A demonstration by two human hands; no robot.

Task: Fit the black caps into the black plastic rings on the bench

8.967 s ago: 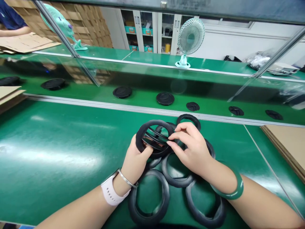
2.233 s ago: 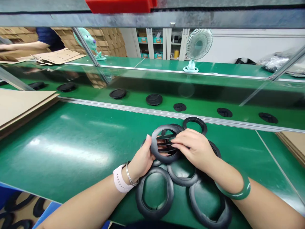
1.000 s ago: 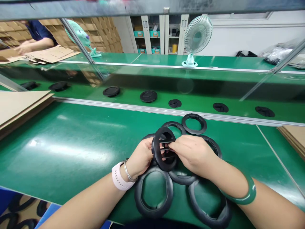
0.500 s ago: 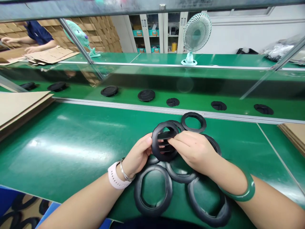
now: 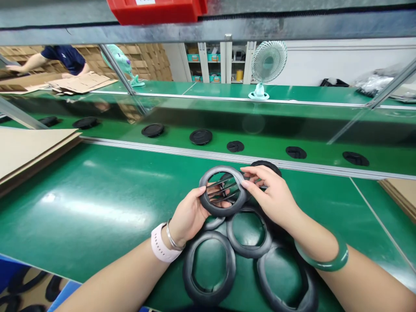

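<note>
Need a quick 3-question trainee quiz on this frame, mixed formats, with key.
1. True or false: the black round slatted plastic vent ring lies flat on the green table.
2. Which wrist wears the green bangle? A) left B) right
3. Short answer: what material are the flat brown sheets at the table's left edge?
Key: 1 false, the left hand and right hand hold it up; 2 B; 3 cardboard.

Bare mat left; rubber rings crowd near edge; cardboard far left.
</note>
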